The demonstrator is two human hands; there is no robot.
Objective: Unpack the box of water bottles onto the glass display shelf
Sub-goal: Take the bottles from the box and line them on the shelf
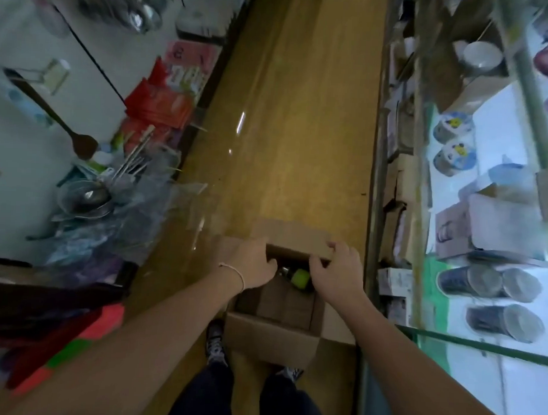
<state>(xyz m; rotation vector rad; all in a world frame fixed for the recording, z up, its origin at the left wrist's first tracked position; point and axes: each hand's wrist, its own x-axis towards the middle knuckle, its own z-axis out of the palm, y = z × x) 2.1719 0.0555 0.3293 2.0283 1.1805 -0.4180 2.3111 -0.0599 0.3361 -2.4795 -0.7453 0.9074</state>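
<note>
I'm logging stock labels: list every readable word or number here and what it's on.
"3" and "1": large digits on the pink card.
Print on the red packets: too blurred to read.
Print on the pale cartons: too blurred to read.
No print shows on the cardboard box.

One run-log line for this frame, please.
phase: opening box | left hand: grips far flap | right hand: grips far flap | box: on floor | green cap: visible inside

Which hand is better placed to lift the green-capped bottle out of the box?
Probably the right hand: it grips the flap directly beside the green cap, and the glass shelf lies on that side. The left hand is farther from both.
</note>
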